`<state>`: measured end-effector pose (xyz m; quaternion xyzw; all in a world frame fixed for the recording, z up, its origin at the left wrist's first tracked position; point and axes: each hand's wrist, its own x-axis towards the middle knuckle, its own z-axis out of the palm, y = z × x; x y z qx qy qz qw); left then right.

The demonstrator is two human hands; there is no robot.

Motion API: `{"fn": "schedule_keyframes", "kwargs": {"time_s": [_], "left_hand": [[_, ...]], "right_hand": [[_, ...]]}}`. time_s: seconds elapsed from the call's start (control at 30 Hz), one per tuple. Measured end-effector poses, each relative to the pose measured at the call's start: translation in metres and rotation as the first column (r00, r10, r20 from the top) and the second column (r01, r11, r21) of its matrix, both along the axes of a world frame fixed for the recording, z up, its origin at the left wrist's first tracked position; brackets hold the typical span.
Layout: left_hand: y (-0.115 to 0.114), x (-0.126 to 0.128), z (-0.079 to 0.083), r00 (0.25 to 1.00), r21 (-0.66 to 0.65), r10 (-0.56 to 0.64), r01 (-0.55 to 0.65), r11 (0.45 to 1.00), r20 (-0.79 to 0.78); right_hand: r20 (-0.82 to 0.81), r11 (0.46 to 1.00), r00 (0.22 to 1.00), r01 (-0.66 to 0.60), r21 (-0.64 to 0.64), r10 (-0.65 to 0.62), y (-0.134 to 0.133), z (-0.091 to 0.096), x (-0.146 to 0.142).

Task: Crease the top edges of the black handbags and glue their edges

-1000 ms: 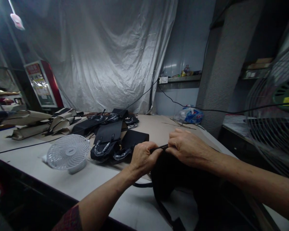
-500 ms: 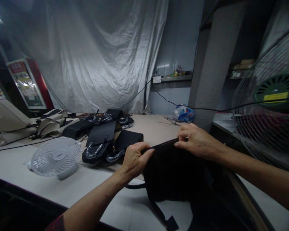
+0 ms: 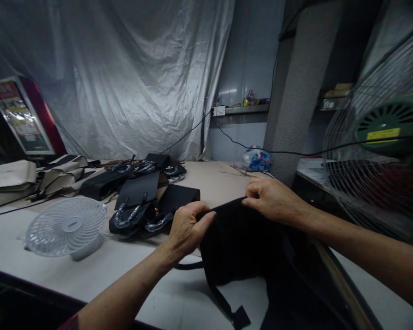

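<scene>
A black bag (image 3: 241, 247), dark and soft-looking, is held up by its top edge over the white table (image 3: 179, 293). My left hand (image 3: 189, 225) pinches the left end of that edge between thumb and fingers. Farther right along the same edge, my right hand (image 3: 273, 199) grips it with thumb and bent fingers. A black strap (image 3: 223, 298) with a small square tab hangs from the bag's left side down to the table. The bag's lower right part is too dark to make out in detail.
Left of my hands stands a small white fan (image 3: 67, 227). Behind it lie several black handbags (image 3: 137, 197) with plastic-wrapped handles, and beige bags (image 3: 10, 178). A large caged fan (image 3: 382, 128) is at right. A black cable (image 3: 296, 152) crosses the view. A plastic bag (image 3: 256, 160) lies at the back.
The view has turned slightly right, so the surroundings sit farther left. Both hands keep their hold on the bag's top edge, with little other movement.
</scene>
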<state>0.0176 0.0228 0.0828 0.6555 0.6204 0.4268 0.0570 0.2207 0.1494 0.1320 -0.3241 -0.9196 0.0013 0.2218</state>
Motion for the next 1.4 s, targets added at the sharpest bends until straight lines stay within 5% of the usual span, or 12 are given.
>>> {"fn": "schedule_keyframes", "kwargs": {"time_s": [0.2, 0.4, 0.87, 1.17, 1.4], "left_hand": [[0.021, 0.002, 0.027, 0.969, -0.146, -0.125, 0.095, 0.985, -0.214], [0.037, 0.005, 0.042, 0.922, -0.174, -0.109, 0.046, 0.984, -0.371], [0.038, 0.002, 0.051, 0.93, -0.325, -0.249, 0.156, 0.933, -0.27], [0.087, 0.031, 0.068, 0.864, -0.405, -0.406, 0.27, 0.873, -0.298], [0.099, 0.042, 0.064, 0.902, -0.375, -0.345, 0.235, 0.897, -0.261]], "right_hand": [[0.027, 0.998, 0.998, 0.061, -0.02, -0.061, 0.0, 0.001, -0.005], [0.057, 0.999, 0.998, 0.031, 0.016, -0.032, 0.004, 0.004, 0.004], [-0.018, 0.988, 0.992, 0.12, -0.101, -0.123, 0.001, 0.006, 0.025], [0.038, 0.993, 0.993, 0.116, -0.001, -0.116, 0.007, 0.006, 0.02], [0.07, 0.988, 0.985, 0.154, 0.03, -0.156, 0.005, 0.007, 0.021]]}}
